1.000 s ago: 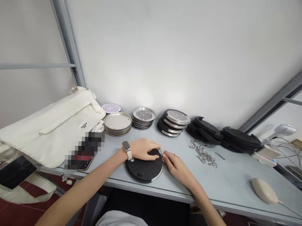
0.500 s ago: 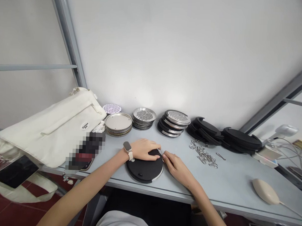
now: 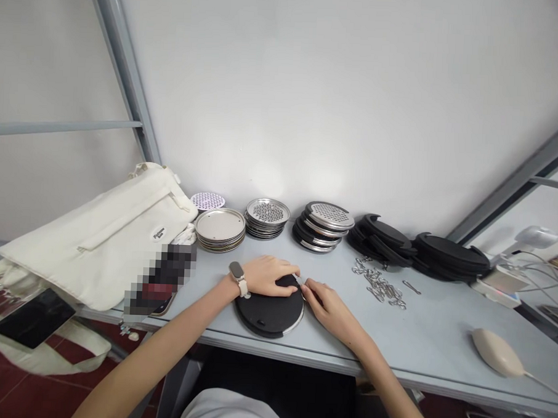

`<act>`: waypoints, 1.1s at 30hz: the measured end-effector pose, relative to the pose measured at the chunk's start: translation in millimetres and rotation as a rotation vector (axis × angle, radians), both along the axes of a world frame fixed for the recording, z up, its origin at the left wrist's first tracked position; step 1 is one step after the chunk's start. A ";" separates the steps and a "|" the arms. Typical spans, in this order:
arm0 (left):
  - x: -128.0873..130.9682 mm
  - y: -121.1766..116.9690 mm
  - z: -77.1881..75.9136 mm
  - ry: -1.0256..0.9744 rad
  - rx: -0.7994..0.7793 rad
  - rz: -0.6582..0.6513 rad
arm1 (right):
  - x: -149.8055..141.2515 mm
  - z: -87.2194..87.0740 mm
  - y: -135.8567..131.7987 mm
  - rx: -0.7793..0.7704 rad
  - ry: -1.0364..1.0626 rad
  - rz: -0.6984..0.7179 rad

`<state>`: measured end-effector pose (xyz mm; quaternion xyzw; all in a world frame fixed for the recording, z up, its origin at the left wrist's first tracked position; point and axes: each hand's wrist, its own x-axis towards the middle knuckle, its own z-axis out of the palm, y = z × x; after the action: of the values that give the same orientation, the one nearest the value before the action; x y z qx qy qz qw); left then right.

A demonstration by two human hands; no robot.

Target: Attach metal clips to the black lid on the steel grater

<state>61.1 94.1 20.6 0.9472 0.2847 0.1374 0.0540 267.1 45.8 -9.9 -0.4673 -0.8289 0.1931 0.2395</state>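
Observation:
My left hand (image 3: 269, 276), with a pale strap watch on its wrist, lies over the far part of a round black disc with a steel rim (image 3: 269, 314) and grips it. The disc lies flat on the grey table (image 3: 421, 338). My right hand (image 3: 323, 304) pinches a small metal clip (image 3: 298, 279) at the disc's far edge. The fingertips of both hands nearly meet there. The clip's lower end is hidden by my fingers.
Stacks of steel grater plates (image 3: 267, 219) and black rings (image 3: 450, 256) line the wall. Loose metal clips (image 3: 378, 286) lie to the right, and a cream cloth bag (image 3: 106, 244) lies left. A pixelated object (image 3: 160, 278) is next to the bag, and a corded beige mouse (image 3: 497, 353) is at right.
The whole view has shifted slightly, so the table items sit a little further right. My hands stay at the disc's far edge, with no clear change in their hold.

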 end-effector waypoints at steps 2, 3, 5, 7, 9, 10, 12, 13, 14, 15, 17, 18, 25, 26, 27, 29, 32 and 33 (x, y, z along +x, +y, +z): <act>-0.2 0.3 -0.6 -0.002 0.005 -0.003 | 0.4 -1.1 0.8 -0.001 0.002 0.000; -0.4 0.4 -0.8 -0.004 0.008 -0.009 | 0.4 -1.6 1.1 -0.001 0.005 -0.001; -0.7 0.5 -0.9 -0.005 0.016 -0.022 | 0.3 -2.5 1.7 -0.003 0.017 -0.001; -0.9 0.4 -0.6 0.007 0.026 -0.030 | -0.1 -3.1 1.9 -0.009 0.033 0.005; -0.9 0.2 -0.1 0.021 0.037 -0.031 | -0.6 -3.7 2.1 -0.014 0.040 0.006; -0.8 0.1 0.1 0.025 0.042 -0.030 | -0.8 -3.9 2.3 -0.015 0.039 0.001; -0.5 0.0 0.4 0.030 0.046 -0.030 | -1.1 -4.4 2.6 -0.008 0.030 -0.020; -0.4 -0.1 0.4 0.031 0.047 -0.027 | -1.3 -4.6 2.6 -0.003 0.026 -0.030; -0.2 -0.1 0.4 0.033 0.049 -0.025 | -1.4 -4.7 2.6 0.002 0.022 -0.038; -0.1 -0.1 0.4 0.033 0.052 -0.022 | -1.5 -4.7 2.5 0.007 0.019 -0.045; -0.1 0.0 0.3 0.035 0.057 -0.020 | -1.7 -4.2 1.9 0.011 0.021 -0.051; -0.1 0.0 0.3 0.035 0.057 -0.021 | -1.8 -3.8 1.4 0.010 0.025 -0.049; 0.1 0.0 -0.4 0.039 0.060 -0.020 | -1.6 -2.7 -0.8 -0.005 0.060 -0.030; 0.1 0.2 -0.7 0.039 0.060 -0.018 | -1.5 -2.8 -0.8 -0.007 0.060 -0.029; 0.2 0.4 -1.0 0.039 0.060 -0.016 | -1.4 -2.8 -0.8 -0.009 0.060 -0.029; 0.2 0.7 -1.6 0.037 0.054 -0.013 | -1.3 -2.9 -0.8 -0.011 0.055 -0.029; -0.1 1.0 -2.0 0.033 0.043 -0.011 | -1.7 -3.5 -0.2 0.000 0.038 -0.033; -0.2 1.0 -2.0 0.033 0.041 -0.011 | -1.9 -3.9 0.1 0.003 0.031 -0.038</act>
<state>60.9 95.1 18.7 0.9518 0.2775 0.1272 0.0306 265.2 45.9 -13.8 -0.4794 -0.8165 0.1943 0.2565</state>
